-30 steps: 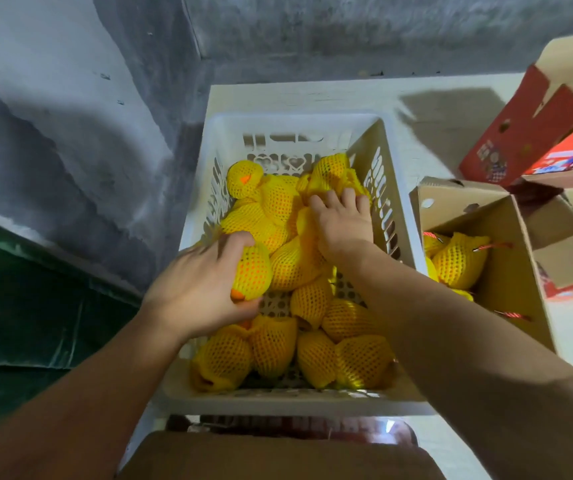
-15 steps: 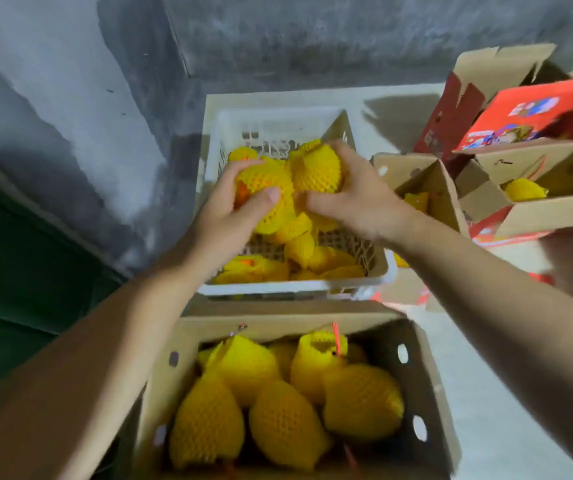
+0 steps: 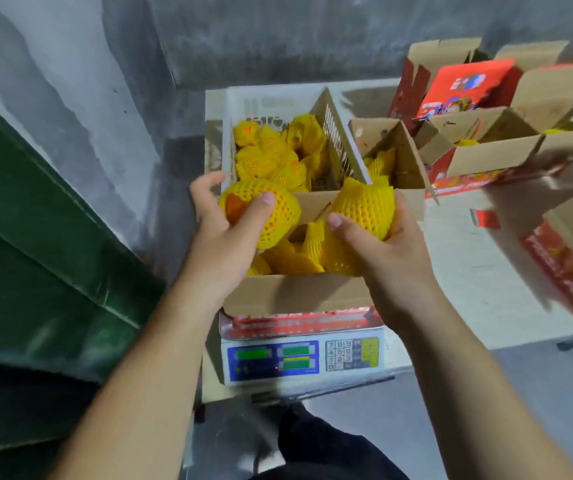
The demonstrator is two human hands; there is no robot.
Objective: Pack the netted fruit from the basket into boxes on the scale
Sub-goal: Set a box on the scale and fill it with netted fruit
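- Left hand (image 3: 224, 233), centre of frame: fingers and thumb curled round one netted fruit (image 3: 261, 211) in yellow foam mesh; orange skin shows at the net's open left end. Fruit held above the far-left corner of the box on the scale.
- Right hand (image 3: 378, 247), just right of centre: fingers cupped under and thumb laid against a second netted fruit (image 3: 364, 207), net mouth pointing up. Held over the right part of the same box.
- Cardboard box (image 3: 295, 294), centre: top open, sitting on the scale platform; several netted fruit (image 3: 299, 258) lie inside below both hands. Exact count not readable.
- Scale (image 3: 302, 356), lower centre: display panel and keypad face the camera; digits too blurred to read.
- White plastic basket (image 3: 240, 105), upper centre, directly behind the box: holds a heap of netted fruit (image 3: 271, 154) against its left and rear walls.
- Second cardboard box (image 3: 406, 157), right of the basket, touching its wall: netted fruit (image 3: 382, 161) visible inside.
- Red printed cartons (image 3: 465, 84), upper right: flaps open; a bit of yellow shows in one.
- White tabletop (image 3: 479, 271) carries everything.
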